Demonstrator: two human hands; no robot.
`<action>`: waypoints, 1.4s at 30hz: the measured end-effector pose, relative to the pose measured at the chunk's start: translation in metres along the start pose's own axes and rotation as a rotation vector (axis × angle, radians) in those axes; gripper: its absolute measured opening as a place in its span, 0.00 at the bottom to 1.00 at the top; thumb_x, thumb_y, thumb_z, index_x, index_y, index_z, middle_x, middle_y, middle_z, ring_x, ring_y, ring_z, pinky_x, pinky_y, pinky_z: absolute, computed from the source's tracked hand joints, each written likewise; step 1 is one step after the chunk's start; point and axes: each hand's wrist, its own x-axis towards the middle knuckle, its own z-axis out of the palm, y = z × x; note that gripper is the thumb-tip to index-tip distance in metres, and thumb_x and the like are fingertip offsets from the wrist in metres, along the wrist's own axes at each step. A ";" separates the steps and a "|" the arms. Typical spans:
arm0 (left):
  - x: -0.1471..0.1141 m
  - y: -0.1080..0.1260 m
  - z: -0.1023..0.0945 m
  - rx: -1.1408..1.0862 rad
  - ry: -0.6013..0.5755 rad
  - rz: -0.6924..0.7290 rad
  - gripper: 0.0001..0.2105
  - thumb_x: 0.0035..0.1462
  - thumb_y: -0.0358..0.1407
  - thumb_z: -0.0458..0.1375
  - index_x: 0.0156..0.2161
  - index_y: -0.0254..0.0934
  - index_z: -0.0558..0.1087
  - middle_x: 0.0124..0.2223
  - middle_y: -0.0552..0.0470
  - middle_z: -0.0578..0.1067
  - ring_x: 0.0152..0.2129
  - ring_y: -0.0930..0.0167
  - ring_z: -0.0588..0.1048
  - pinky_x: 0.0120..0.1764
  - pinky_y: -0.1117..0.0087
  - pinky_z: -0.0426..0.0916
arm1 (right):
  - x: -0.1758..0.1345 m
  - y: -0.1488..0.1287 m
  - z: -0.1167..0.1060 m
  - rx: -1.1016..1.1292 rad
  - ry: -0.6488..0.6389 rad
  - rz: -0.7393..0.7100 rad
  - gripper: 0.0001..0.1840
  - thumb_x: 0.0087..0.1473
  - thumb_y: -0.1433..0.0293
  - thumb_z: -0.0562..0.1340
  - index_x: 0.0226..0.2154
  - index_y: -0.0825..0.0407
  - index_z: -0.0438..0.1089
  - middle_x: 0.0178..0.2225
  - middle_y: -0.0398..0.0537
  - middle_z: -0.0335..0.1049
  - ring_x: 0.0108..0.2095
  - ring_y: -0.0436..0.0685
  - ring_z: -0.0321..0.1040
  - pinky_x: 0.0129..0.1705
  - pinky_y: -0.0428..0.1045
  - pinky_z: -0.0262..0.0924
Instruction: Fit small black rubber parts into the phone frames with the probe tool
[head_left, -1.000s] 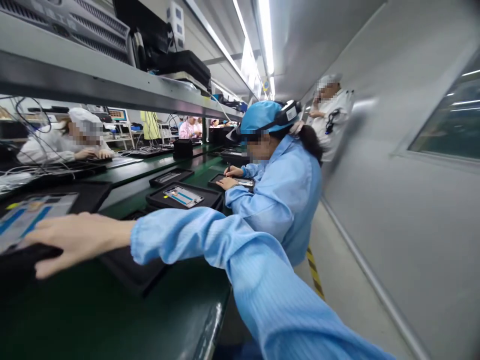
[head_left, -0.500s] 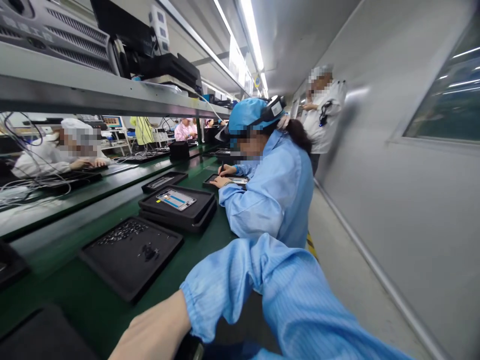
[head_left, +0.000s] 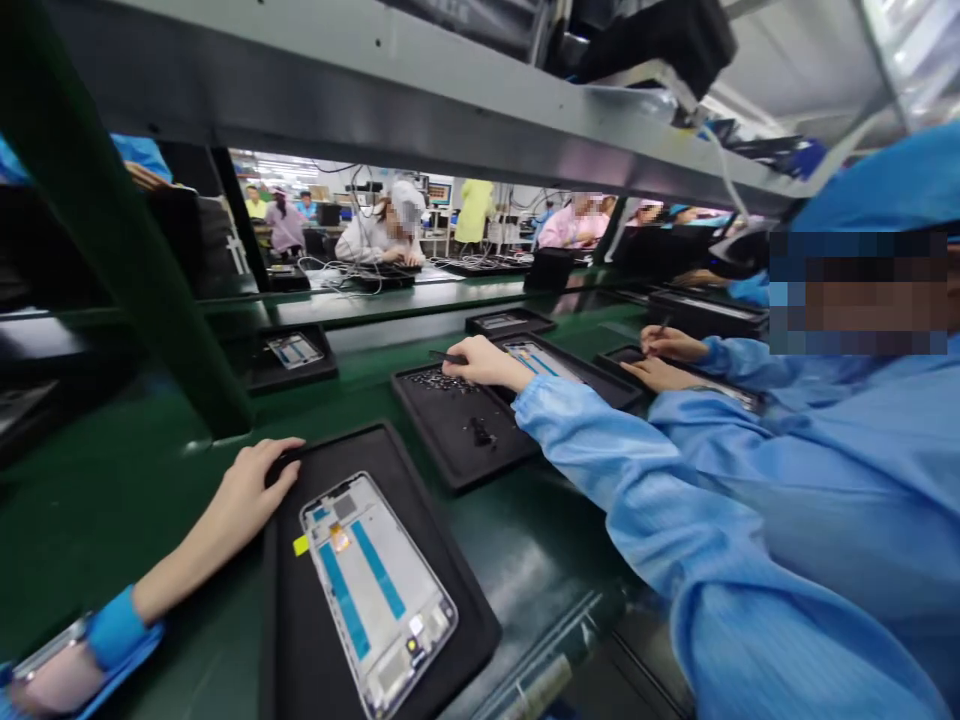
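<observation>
My left hand (head_left: 251, 490) grips the far left corner of a black tray (head_left: 431, 600), fingers and thumb at its rim. In that tray lies a silver phone frame (head_left: 379, 580) with two blue strips and a small yellow tab. My right hand (head_left: 484, 362) is closed on dark, thin tweezers (head_left: 448, 357), which point left. It is over the far side of a second black tray (head_left: 450, 440) that holds many tiny dark parts (head_left: 431, 380) and a small black heap (head_left: 480, 432). The tweezers' grip end is hidden in my fingers.
A third tray with another phone frame (head_left: 544, 362) stands beyond my right forearm. A co-worker in a blue smock (head_left: 840, 480) sits close on the right. A green post (head_left: 150, 250) rises at the left, and a grey shelf (head_left: 450, 110) hangs overhead.
The view has swung left and down to the bench. My right hand, earlier low in the picture, is now over the parts tray with tweezers. My left hand has come into view.
</observation>
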 end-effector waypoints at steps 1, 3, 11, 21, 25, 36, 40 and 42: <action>0.000 0.002 0.005 -0.015 -0.009 -0.023 0.22 0.53 0.49 0.44 0.43 0.36 0.71 0.40 0.44 0.76 0.39 0.58 0.72 0.42 0.55 0.69 | 0.008 0.007 0.006 -0.012 -0.009 0.014 0.08 0.52 0.74 0.58 0.27 0.60 0.72 0.17 0.43 0.65 0.18 0.47 0.62 0.26 0.43 0.55; -0.001 0.005 0.013 -0.040 -0.018 -0.044 0.22 0.53 0.48 0.45 0.44 0.36 0.70 0.40 0.44 0.75 0.40 0.58 0.71 0.44 0.55 0.67 | 0.021 0.018 0.021 -0.031 -0.017 0.032 0.08 0.52 0.75 0.58 0.28 0.61 0.73 0.18 0.46 0.67 0.18 0.48 0.63 0.27 0.43 0.56; -0.010 0.010 0.014 -0.083 -0.059 -0.062 0.21 0.56 0.48 0.45 0.45 0.35 0.69 0.41 0.45 0.73 0.41 0.59 0.68 0.47 0.55 0.64 | 0.035 0.026 0.059 -0.112 -0.014 0.070 0.09 0.52 0.72 0.59 0.35 0.57 0.75 0.30 0.52 0.73 0.31 0.52 0.69 0.36 0.44 0.58; -0.011 0.021 0.006 -0.070 -0.096 -0.078 0.22 0.56 0.48 0.44 0.45 0.34 0.68 0.41 0.44 0.72 0.40 0.59 0.68 0.46 0.55 0.64 | 0.030 0.021 0.061 -0.223 -0.035 0.124 0.15 0.52 0.64 0.62 0.39 0.57 0.75 0.37 0.57 0.72 0.39 0.59 0.69 0.39 0.46 0.57; -0.011 0.028 0.002 -0.073 -0.115 -0.094 0.21 0.55 0.46 0.44 0.45 0.34 0.68 0.40 0.44 0.72 0.40 0.59 0.67 0.46 0.54 0.64 | 0.025 0.015 0.061 -0.263 -0.044 0.096 0.15 0.53 0.65 0.60 0.41 0.56 0.74 0.39 0.57 0.72 0.42 0.60 0.68 0.40 0.47 0.57; -0.013 0.035 0.004 -0.057 0.088 0.003 0.16 0.58 0.41 0.47 0.44 0.34 0.69 0.42 0.45 0.71 0.41 0.62 0.66 0.46 0.58 0.62 | 0.020 -0.015 0.050 -0.203 0.068 -0.115 0.12 0.54 0.69 0.57 0.35 0.59 0.73 0.33 0.52 0.72 0.34 0.54 0.66 0.34 0.45 0.53; -0.020 0.060 -0.005 -0.148 0.111 0.084 0.11 0.58 0.38 0.48 0.38 0.37 0.71 0.36 0.49 0.73 0.37 0.66 0.69 0.41 0.64 0.64 | -0.003 -0.066 0.060 0.181 -0.029 -0.441 0.08 0.52 0.70 0.60 0.32 0.58 0.73 0.26 0.46 0.71 0.27 0.49 0.62 0.30 0.44 0.51; -0.024 0.070 -0.008 -0.219 0.040 0.056 0.10 0.57 0.39 0.50 0.35 0.37 0.72 0.33 0.50 0.74 0.34 0.66 0.70 0.38 0.65 0.65 | -0.020 -0.088 0.069 0.332 -0.098 -0.512 0.05 0.50 0.72 0.62 0.30 0.58 0.72 0.26 0.45 0.71 0.27 0.48 0.63 0.30 0.43 0.51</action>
